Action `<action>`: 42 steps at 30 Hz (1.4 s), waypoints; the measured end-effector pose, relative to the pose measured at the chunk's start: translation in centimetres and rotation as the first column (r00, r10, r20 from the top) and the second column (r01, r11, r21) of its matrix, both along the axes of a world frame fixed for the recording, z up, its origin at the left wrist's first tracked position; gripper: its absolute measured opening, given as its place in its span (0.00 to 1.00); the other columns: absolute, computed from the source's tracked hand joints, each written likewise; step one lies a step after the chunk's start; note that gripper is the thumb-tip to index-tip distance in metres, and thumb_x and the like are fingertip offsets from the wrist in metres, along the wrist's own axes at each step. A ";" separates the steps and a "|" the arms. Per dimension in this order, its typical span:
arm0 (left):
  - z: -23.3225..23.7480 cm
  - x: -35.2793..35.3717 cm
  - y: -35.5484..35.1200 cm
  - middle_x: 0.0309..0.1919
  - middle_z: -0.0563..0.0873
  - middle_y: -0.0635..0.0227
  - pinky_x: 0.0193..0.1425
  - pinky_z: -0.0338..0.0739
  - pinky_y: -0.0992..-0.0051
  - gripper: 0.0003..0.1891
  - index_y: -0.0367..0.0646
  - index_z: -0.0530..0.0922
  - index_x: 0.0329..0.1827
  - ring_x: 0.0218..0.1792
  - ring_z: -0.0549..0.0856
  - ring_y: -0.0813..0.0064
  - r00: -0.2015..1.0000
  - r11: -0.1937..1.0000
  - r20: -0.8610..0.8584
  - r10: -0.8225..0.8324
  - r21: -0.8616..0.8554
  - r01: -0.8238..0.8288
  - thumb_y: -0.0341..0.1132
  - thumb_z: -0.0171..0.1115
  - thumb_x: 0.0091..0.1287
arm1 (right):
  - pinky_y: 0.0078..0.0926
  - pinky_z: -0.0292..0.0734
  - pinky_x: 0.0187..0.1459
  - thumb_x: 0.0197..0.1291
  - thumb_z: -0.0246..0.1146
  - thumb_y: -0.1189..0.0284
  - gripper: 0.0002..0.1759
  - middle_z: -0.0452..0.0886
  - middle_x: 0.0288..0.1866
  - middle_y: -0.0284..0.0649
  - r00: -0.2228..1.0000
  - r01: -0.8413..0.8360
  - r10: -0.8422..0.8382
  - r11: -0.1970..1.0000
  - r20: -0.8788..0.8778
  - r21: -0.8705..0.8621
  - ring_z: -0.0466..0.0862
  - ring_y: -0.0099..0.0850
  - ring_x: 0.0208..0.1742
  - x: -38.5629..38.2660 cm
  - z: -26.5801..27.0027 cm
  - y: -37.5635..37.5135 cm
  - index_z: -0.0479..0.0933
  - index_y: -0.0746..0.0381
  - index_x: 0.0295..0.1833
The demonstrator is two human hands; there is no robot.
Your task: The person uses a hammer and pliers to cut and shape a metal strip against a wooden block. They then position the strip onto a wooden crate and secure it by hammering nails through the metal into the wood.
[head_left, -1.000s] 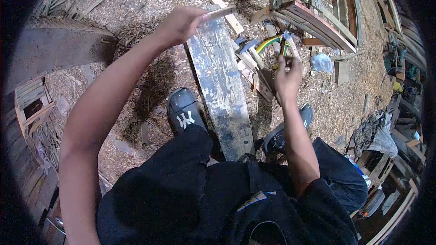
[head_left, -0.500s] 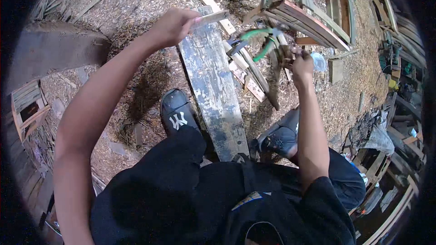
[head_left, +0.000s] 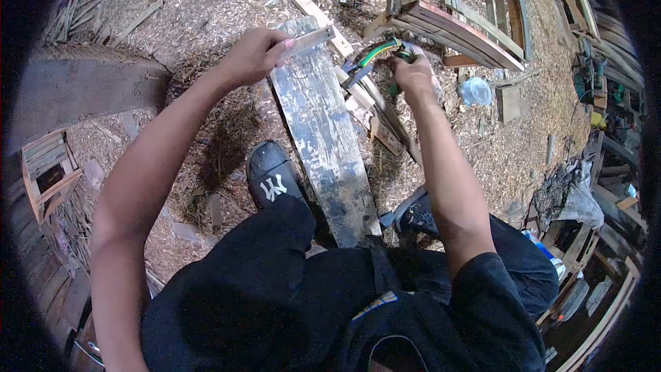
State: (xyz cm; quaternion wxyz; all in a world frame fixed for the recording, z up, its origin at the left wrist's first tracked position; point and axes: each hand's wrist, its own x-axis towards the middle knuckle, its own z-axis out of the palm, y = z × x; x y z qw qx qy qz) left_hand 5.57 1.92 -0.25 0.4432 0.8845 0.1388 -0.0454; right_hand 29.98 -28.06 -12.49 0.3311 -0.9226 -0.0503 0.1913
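My left hand [head_left: 260,57] pinches a short flat wooden strip [head_left: 310,40] above the far end of a long weathered plank [head_left: 322,124]. The strip is tilted, and a dark spot shows near its far end. My right hand [head_left: 416,77] is closed on a tool with a green-and-yellow curved grip [head_left: 378,52] and dark metal parts. The palm and fingers cover part of this tool, so its kind is hard to make out. It is over loose wood pieces [head_left: 380,114] to the right of the plank.
A slatted wooden frame [head_left: 468,31] stands at the upper right. Near it lie a clear plastic bag [head_left: 475,91] and a small flat board [head_left: 509,103]. A broad dark beam [head_left: 93,89] is at the left. My sandaled foot [head_left: 270,169] rests beside the plank on the chip-covered ground.
My right hand has moved left and forward and closed on the green-handled tool. My left hand, still pinching the strip, has shifted slightly left and down.
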 end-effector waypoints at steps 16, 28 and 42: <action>1.1 0.1 -0.5 0.24 0.86 0.63 0.36 0.78 0.64 0.19 0.35 0.88 0.54 0.26 0.85 0.75 0.993 0.995 -0.099 0.070 -0.061 -0.076 0.44 0.60 0.82 | 0.23 0.62 0.23 0.57 0.54 0.22 0.47 0.65 0.33 0.29 0.181 0.629 0.791 0.364 -0.585 0.687 0.68 0.22 0.29 -13.3 14.7 -0.8 0.71 0.58 0.51; 0.9 -0.6 -0.6 0.20 0.82 0.61 0.33 0.76 0.64 0.18 0.37 0.84 0.38 0.22 0.82 0.70 0.998 0.996 0.068 0.010 -0.090 -0.004 0.42 0.56 0.82 | 0.43 0.90 0.54 0.62 0.58 0.81 0.32 0.85 0.54 0.43 0.373 0.185 0.585 0.714 -0.720 0.676 0.88 0.33 0.53 -12.2 16.1 3.1 0.74 0.70 0.74; 4.3 -1.0 -0.7 0.19 0.81 0.63 0.32 0.74 0.66 0.18 0.35 0.84 0.36 0.24 0.82 0.75 0.994 0.979 0.030 -0.104 -0.171 0.108 0.41 0.59 0.80 | 0.55 0.89 0.55 0.55 0.60 0.78 0.33 0.82 0.53 0.46 0.225 0.230 0.688 0.650 -0.690 0.724 0.86 0.41 0.56 -12.2 14.3 3.9 0.73 0.77 0.69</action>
